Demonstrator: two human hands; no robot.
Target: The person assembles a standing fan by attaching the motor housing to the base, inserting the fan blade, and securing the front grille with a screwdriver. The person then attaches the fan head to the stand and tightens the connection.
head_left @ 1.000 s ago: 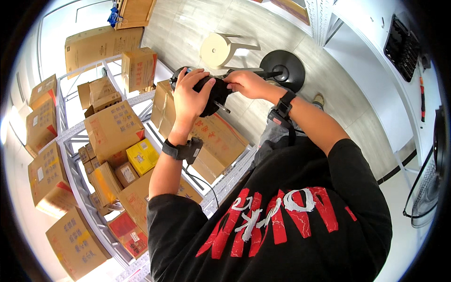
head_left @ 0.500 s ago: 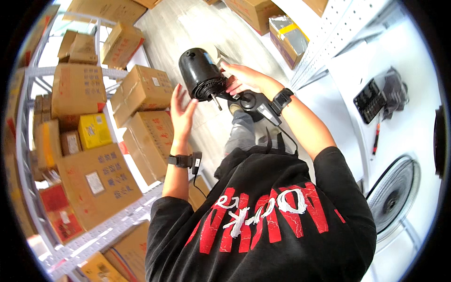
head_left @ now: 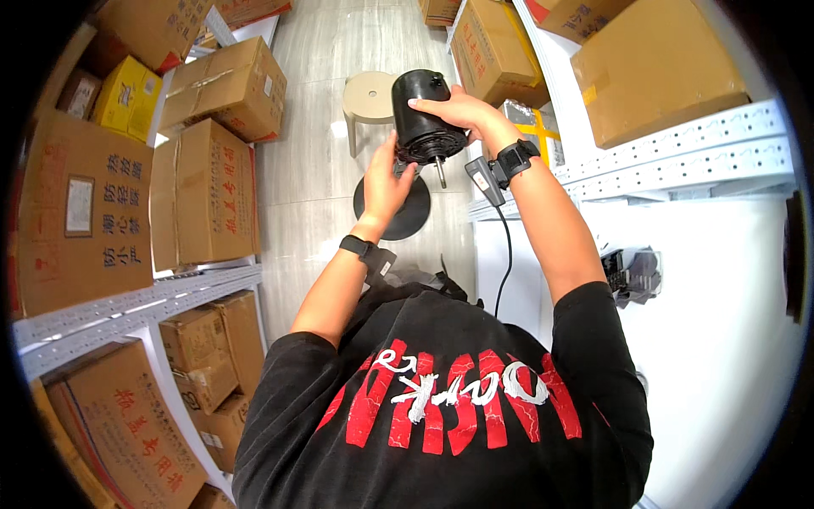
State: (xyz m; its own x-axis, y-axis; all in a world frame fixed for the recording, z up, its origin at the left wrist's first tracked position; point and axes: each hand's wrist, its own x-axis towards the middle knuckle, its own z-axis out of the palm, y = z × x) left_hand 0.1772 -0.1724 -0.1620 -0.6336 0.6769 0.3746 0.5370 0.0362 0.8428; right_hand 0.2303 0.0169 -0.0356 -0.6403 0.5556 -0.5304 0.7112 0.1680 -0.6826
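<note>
In front of me is a black fan motor head (head_left: 421,106), its rounded housing pointing away and its bare metal shaft (head_left: 441,174) toward me. My right hand (head_left: 473,117) grips the housing from the right, the thumb lying across its top and the other fingers hidden behind it. My left hand (head_left: 387,185) holds the lower left side near the ribbed front, fingers and thumb against it. Below stands a round black base (head_left: 409,214) on the floor, partly covered by the left hand and motor head. What joins the motor head to the base is hidden.
A beige stool (head_left: 368,95) stands just beyond the left hand. Shelves with cardboard boxes (head_left: 216,191) line the left side. A perforated white shelf edge (head_left: 678,165) and more boxes (head_left: 657,68) are at right. Dark small items (head_left: 632,276) lie on a white surface.
My view has turned, bringing the stool into sight and the motor head further right. My left hand, apart from the motor head before, now touches it. My right thumb now lies over the housing.
</note>
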